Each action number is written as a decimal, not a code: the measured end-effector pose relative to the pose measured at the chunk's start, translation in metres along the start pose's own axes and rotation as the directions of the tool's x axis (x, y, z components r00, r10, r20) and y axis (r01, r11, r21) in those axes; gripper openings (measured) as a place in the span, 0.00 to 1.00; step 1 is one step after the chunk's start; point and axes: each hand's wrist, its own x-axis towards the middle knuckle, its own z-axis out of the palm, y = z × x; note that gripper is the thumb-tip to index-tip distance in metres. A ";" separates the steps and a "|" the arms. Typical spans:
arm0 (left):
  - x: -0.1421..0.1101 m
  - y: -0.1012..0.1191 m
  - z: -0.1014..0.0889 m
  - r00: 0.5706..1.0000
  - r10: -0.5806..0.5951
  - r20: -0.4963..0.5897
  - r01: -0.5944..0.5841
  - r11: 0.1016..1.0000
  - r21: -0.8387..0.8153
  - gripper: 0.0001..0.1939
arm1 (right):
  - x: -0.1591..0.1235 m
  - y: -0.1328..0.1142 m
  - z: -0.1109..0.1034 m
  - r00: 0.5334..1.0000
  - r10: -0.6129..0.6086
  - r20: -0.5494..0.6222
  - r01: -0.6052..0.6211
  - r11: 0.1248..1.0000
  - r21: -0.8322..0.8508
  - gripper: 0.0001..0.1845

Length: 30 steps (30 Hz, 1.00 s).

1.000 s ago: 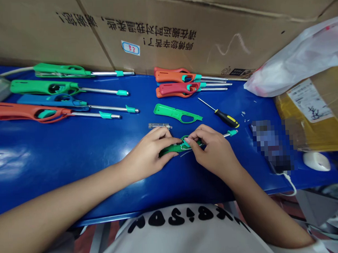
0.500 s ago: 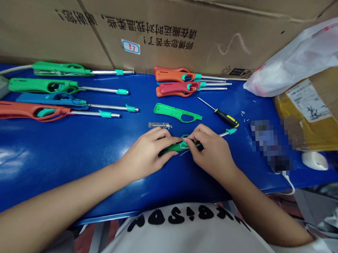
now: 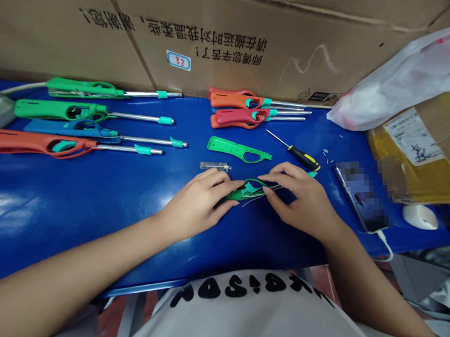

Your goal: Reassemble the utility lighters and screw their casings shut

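Observation:
In the middle of the blue table lies an opened green utility lighter (image 3: pixel 238 194), its inner parts and thin wires showing. My left hand (image 3: pixel 200 199) is closed around its handle end, thumb on the near side and fingers on the far side. A teal trigger (image 3: pixel 252 188) sits inside the shell between my hands. My right hand (image 3: pixel 303 197) has thumb and index finger on either side of the lighter's front part, by the trigger loop; the metal rod runs partly hidden beneath it. Just beyond are the loose green half shell (image 3: pixel 233 149) and a clear fuel tank (image 3: pixel 214 165).
A black-and-yellow screwdriver (image 3: pixel 302 157) lies beyond my right hand. Several lighters, such as an orange lighter (image 3: pixel 37 142) and a red lighter (image 3: pixel 237 117), lie farther back before a large cardboard box (image 3: pixel 218 19). A phone (image 3: pixel 360 197) on a cable is at right.
My right hand has let go of the teal trigger and slid right along the lighter, its thumb and index finger spreading. My left hand keeps its hold. The view has shifted slightly.

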 end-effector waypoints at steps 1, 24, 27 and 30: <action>0.000 0.000 0.000 1.000 0.001 -0.002 -0.001 1.000 0.003 0.17 | 0.000 0.004 0.000 0.999 -0.030 0.026 0.030 0.999 -0.020 0.13; -0.001 0.000 0.002 1.000 0.004 0.011 -0.004 1.000 0.000 0.19 | 0.003 0.006 0.006 0.907 -0.422 0.019 0.413 0.878 -0.241 0.08; 0.000 -0.001 0.001 0.999 0.021 0.033 -0.021 1.000 0.002 0.18 | 0.003 0.007 0.008 0.935 -0.355 0.009 0.353 0.925 -0.141 0.08; 0.000 -0.003 0.001 0.997 0.048 0.065 -0.050 0.998 0.032 0.18 | 0.004 0.008 0.009 0.981 -0.195 -0.006 0.195 0.978 0.069 0.06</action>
